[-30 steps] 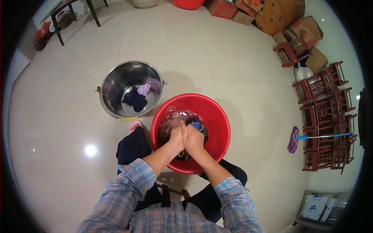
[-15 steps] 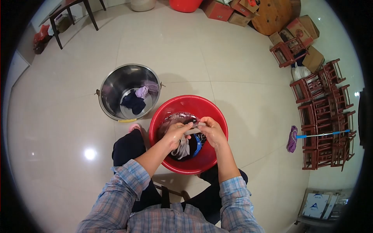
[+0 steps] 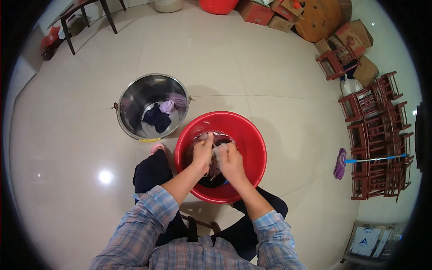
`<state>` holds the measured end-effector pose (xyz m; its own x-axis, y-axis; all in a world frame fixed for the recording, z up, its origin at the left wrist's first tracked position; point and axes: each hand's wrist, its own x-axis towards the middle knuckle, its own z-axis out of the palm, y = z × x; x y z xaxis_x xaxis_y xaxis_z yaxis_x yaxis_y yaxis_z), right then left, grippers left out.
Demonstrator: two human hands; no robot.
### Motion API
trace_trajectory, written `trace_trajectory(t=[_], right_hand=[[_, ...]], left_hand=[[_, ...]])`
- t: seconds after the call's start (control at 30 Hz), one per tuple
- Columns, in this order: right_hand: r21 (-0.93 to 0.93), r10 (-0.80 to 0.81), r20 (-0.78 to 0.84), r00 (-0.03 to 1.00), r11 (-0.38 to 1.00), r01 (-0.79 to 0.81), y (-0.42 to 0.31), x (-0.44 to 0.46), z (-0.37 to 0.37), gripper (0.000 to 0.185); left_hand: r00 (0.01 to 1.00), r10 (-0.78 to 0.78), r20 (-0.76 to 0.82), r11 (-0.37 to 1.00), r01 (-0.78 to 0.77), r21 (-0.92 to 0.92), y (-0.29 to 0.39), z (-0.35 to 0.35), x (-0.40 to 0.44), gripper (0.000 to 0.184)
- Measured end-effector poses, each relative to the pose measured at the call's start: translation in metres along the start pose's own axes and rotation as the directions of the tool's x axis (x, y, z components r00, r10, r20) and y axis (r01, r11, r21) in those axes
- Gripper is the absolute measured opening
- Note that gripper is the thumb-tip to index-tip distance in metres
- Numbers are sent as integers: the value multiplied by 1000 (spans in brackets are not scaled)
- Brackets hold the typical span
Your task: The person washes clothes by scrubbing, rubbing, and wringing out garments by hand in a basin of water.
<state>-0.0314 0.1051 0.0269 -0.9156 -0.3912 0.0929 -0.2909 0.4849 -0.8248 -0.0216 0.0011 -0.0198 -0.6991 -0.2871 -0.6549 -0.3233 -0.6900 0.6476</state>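
Observation:
A wet, pale grey cloth (image 3: 218, 152) is bunched between my two hands over the red basin (image 3: 257, 157). My left hand (image 3: 202, 152) is closed on its left side, thumb pointing up and away from me. My right hand (image 3: 231, 161) is a fist around the right side, slightly blurred. Beneath them, dark laundry (image 3: 210, 182) lies in the water, largely covered by my hands. What kind of garment the pale cloth is cannot be made out.
Left of the basin stands a steel bucket (image 3: 129, 105) holding dark cloth (image 3: 155, 118) and lilac cloth (image 3: 167, 106). Stacked reddish wooden stools (image 3: 373, 135) and a purple mop (image 3: 339, 164) are at the right. Cardboard boxes (image 3: 256, 12) sit at the back.
My right hand has turned from a fingertip pinch to a fist and shifted down and left. My left hand has tipped upright. The pale cloth is bunched instead of stretched.

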Motion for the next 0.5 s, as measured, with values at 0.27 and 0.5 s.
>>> trace_trajectory(t=[0.27, 0.5], right_hand=[[-344, 20, 10, 1000, 939, -15, 31, 11, 18, 33], [-292, -227, 42, 973, 928, 229, 9, -9, 30, 30]], left_hand=[[979, -199, 48, 980, 200, -12, 6, 8, -21, 31], [989, -104, 105, 916, 136, -377, -32, -9, 14, 30]])
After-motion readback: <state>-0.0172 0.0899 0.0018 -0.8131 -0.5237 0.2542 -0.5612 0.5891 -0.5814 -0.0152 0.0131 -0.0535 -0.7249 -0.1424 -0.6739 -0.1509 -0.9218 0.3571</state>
